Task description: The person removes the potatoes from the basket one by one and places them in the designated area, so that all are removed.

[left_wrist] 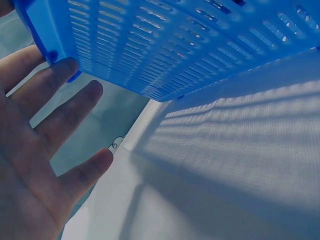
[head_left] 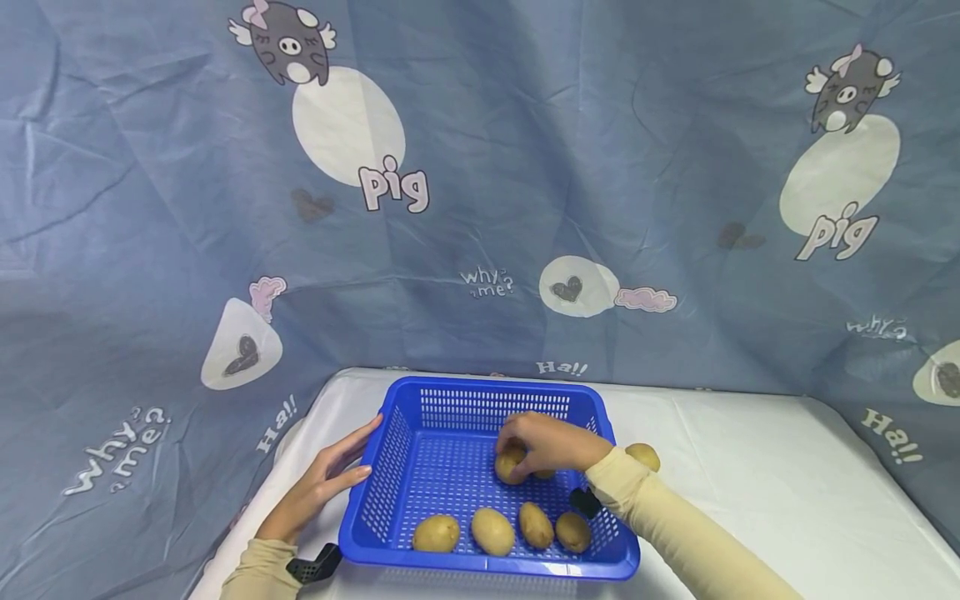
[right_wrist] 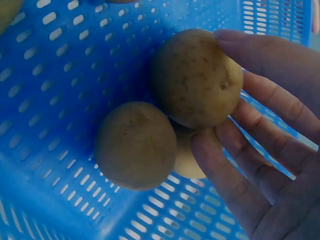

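Right hand (head_left: 551, 443) curls its fingers round a potato (head_left: 510, 463) inside the blue basket (head_left: 390, 492). Left hand (head_left: 322, 487), fingers spread, rests against the basket's side.

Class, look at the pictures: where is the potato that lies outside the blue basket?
In the head view, the lone potato lies on the white tablecloth, just past the blue basket's right wall, behind the right hand's sleeve.

A white table cover (head_left: 750, 467) — behind it hangs a blue cartoon-pig cloth (head_left: 525, 167) — one potato (head_left: 645, 455) lies outside
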A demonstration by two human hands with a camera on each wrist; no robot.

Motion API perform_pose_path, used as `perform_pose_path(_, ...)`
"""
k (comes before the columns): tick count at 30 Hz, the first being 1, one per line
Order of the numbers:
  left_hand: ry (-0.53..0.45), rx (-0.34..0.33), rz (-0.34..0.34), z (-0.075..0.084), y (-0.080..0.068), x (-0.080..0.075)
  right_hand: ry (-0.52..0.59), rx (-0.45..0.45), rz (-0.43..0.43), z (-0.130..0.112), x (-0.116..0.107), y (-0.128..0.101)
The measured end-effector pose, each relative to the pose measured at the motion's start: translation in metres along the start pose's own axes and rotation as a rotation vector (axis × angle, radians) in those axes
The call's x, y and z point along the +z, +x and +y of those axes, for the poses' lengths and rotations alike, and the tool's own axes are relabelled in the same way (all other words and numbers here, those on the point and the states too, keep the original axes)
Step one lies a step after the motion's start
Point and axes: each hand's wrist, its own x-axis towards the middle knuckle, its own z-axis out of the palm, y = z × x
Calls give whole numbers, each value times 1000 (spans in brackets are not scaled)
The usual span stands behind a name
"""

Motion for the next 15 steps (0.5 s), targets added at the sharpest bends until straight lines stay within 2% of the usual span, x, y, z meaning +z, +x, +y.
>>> perform_pose_path(7, 2, 7, 0, 0, -1, 0, -30, -24, -25, -1, 6, 7)
perform_pose_path(15, 7, 21, -3, 2, 0, 1, -54, -13, -43, -4, 8, 11)
